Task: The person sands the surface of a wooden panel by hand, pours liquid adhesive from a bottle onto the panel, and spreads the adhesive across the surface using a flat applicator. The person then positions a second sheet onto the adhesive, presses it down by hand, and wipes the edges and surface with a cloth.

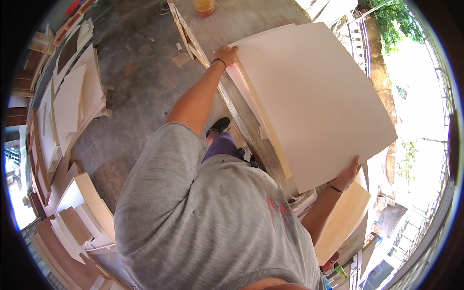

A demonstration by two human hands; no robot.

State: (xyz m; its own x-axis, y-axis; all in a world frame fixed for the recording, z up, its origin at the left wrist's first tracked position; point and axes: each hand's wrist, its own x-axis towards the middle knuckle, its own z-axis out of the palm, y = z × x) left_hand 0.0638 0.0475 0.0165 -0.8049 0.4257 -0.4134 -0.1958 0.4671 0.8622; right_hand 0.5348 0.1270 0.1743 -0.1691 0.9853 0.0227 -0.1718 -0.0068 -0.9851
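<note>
A large white board [314,96] lies tilted across the workbench on my right, a pale wooden strip [263,116] showing along its left side. My left hand [225,55] is closed on the far left corner, its fingers wrapped over the edge. At the near right edge, my right hand [346,175] grips the same board, thumb by the top face and the other fingers mostly hidden beneath. Part of another white sheet shows under the board's left side. Each wrist wears a dark band.
The workbench's worn wooden edge [227,99] runs between my body and the board. A bottle of amber liquid [204,7] stands at the far end. White panels [72,99] lean at left, cut boards [92,203] lie below them, and a plywood sheet [345,217] is beside my right forearm.
</note>
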